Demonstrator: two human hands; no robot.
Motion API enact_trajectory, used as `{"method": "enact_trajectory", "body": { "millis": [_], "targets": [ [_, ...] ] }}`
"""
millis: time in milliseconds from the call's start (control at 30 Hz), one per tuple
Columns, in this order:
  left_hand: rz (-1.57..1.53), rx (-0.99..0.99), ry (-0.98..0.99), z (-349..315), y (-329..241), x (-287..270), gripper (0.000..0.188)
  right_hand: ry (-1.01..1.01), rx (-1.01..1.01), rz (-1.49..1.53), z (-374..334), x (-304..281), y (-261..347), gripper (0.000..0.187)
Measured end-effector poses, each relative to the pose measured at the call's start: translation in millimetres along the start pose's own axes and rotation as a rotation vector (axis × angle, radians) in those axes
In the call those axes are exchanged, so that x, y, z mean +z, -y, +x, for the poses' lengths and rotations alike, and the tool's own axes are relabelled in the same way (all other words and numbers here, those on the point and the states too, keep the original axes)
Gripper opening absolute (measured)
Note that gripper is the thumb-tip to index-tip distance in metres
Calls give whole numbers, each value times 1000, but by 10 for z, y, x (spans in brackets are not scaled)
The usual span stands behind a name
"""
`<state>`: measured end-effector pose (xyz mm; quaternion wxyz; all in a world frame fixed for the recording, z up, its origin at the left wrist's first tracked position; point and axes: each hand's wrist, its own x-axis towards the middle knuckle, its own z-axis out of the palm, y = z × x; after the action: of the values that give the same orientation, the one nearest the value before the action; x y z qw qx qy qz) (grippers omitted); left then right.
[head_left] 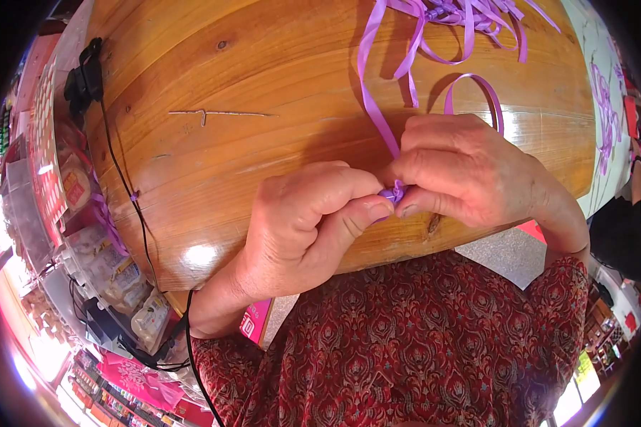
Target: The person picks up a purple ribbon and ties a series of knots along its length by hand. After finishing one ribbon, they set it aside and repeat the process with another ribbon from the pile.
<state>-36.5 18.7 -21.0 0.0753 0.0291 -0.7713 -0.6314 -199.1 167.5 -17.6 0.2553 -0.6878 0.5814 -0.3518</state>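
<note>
Close to the table's near edge, my two hands meet over a small knotted piece of purple ribbon (pixel 394 193). My left hand (pixel 303 220) pinches it from the left between thumb and bent forefinger. From the right, my right hand (pixel 463 171) grips the same ribbon, its fingers curled and its thumb below. One flat ribbon strand (pixel 379 117) runs up from between the hands toward the far side, and a ribbon loop (pixel 493 96) arches behind my right hand. The finger pads hide part of the knot.
A heap of purple ribbon (pixel 470 16) lies at the far side of the wooden table (pixel 214 164). A thin twisted wire (pixel 224 113) rests left of centre. A black cable (pixel 117 153) runs along the left edge beside plastic packages (pixel 114 274). More ribbon (pixel 605 117) lies on the pale surface at right.
</note>
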Motion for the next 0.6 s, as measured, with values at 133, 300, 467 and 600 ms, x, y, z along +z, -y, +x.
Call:
{"method": "enact_trajectory", "body": {
  "millis": [133, 300, 467, 600],
  "targets": [
    [-8, -6, 28, 3, -36, -21, 10, -25, -66, -104, -6, 25, 19, 20],
    [155, 65, 156, 55, -89, -81, 15, -60, -169, -196, 11, 16, 62, 27],
    [253, 44, 193, 69, -135, -83, 19, -43, -247, -194, 38, 6, 50, 26],
    [287, 33, 209, 70, -182, -51, 26, -72, -215, -180, 30, 11, 89, 26]
  ]
}}
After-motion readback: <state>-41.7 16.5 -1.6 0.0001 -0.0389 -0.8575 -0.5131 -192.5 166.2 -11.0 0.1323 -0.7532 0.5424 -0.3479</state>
